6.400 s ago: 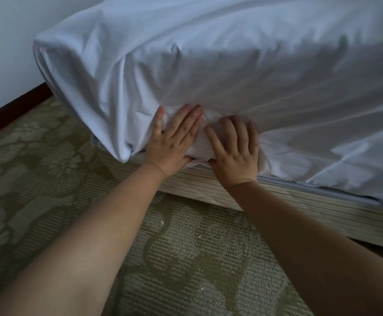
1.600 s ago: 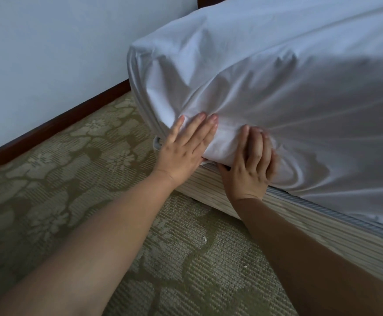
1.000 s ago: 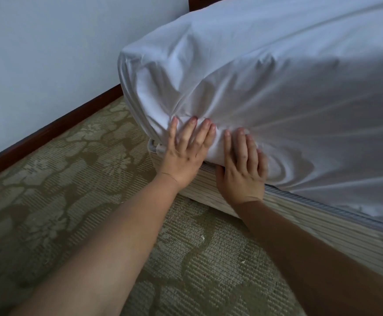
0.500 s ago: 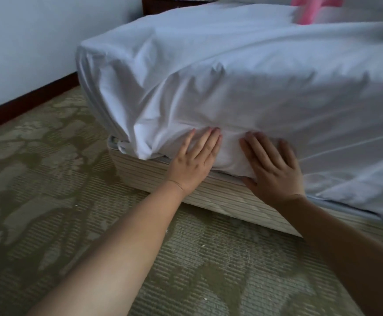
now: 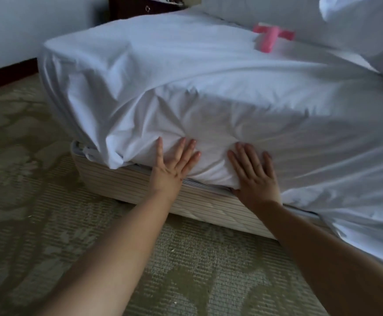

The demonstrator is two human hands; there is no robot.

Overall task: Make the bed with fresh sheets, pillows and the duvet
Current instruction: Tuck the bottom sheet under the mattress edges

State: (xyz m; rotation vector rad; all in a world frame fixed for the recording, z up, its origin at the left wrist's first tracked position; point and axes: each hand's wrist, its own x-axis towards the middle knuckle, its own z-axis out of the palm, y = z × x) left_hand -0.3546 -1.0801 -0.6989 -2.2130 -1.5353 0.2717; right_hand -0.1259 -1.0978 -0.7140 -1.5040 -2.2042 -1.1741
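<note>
A white sheet (image 5: 208,92) covers the mattress and hangs wrinkled over its near side and left corner. My left hand (image 5: 172,169) lies flat on the sheet at the mattress's lower edge, fingers spread. A little to the right, my right hand (image 5: 256,176) presses flat on the sheet too, its thumb tucked under the hem. Below both hands the striped bed base (image 5: 140,190) shows. To the right the sheet hangs loose past the base. A white pillow (image 5: 368,30) lies at the far right of the bed.
A pink T-shaped object (image 5: 270,39) lies on the bed near the pillow. Patterned green carpet (image 5: 37,201) covers the floor. A dark wooden nightstand (image 5: 140,5) stands behind the bed against the pale wall (image 5: 26,26), which has a dark skirting board.
The view has pulled back and up, so the bed top, pink object and pillow show. My hands have moved apart along the mattress edge, the right one further right.
</note>
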